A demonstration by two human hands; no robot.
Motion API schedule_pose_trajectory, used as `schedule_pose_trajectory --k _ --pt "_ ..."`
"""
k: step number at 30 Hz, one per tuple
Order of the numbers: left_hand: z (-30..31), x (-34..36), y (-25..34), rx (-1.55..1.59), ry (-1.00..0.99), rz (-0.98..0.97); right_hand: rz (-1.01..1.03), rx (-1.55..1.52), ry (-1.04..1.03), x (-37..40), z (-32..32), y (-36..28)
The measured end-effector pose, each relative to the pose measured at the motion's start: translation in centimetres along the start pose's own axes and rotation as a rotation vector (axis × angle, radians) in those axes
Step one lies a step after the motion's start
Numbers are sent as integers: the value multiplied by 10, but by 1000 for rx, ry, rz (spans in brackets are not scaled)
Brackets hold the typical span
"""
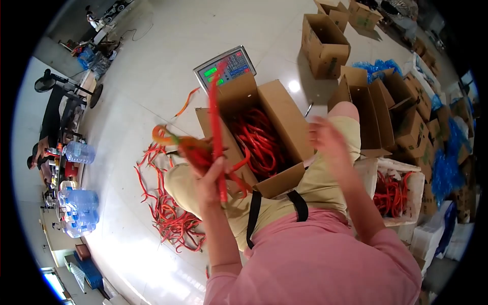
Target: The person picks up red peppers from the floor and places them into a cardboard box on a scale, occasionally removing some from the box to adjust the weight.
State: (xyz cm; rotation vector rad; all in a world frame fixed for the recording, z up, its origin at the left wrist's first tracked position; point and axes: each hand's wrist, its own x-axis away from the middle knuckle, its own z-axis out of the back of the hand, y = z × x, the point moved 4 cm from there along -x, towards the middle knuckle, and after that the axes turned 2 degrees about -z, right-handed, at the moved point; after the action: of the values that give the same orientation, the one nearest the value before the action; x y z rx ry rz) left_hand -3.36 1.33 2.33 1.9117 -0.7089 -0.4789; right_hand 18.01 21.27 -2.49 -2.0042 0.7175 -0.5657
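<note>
My left hand (212, 172) is closed around a bunch of long chili peppers (195, 153), mostly red with some orange ones. One long straight red pepper (215, 119) points up out of that grip. My right hand (325, 138) is over my right knee, smeared by motion, so its fingers do not show clearly. Between my legs stands an open cardboard box (284, 112) with many red peppers (256, 140) inside. The held bunch is over this box's left side. On the floor to the left lies a loose heap of red peppers (175, 223).
A digital scale (223, 68) with lit green displays sits behind the box. To the right, a white foam box (418, 190) holds more red peppers. Other cardboard boxes (325, 48) and blue plastic (447, 168) fill the right. Large water bottles (81, 208) line the left.
</note>
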Motion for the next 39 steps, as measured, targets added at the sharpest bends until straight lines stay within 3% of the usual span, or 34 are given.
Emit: schedule_pose_trajectory --k 1,3,6,10,13,18,22,25,28,31,33,36,39 --pt "-8 0 -3 -74 -33 6 43 -73 -219 -16 -44 8" --pt "-25 4 -11 -110 -39 0 10 -13 -198 -30 -109 11" --pt "-26 13 -20 -152 -12 -65 -5 -75 -236 -47 -151 15" --pt "-4 18 -11 1 230 -122 47 -168 -238 -64 -164 -17" --pt "22 20 1 37 224 -142 188 -192 -280 -81 -159 -42" --pt "31 23 11 87 196 -203 115 -81 -244 -124 -132 -7" --pt "28 25 13 116 130 -197 -64 125 -267 -144 -87 61" --pt "23 25 12 78 76 -114 122 995 -208 -149 -39 109" --pt "6 20 7 -76 -63 23 38 485 -277 -108 -78 73" --pt "-12 16 -17 -228 -226 187 -391 -163 -603 -69 -130 36" --pt "-28 17 -18 -411 -305 179 -334 -129 -619 -55 -150 12" --pt "-25 17 -26 -274 -198 183 -165 -97 -498 -61 -148 -5" --pt "-16 11 -7 -97 -15 38 -53 -158 -449 -70 -137 -25"
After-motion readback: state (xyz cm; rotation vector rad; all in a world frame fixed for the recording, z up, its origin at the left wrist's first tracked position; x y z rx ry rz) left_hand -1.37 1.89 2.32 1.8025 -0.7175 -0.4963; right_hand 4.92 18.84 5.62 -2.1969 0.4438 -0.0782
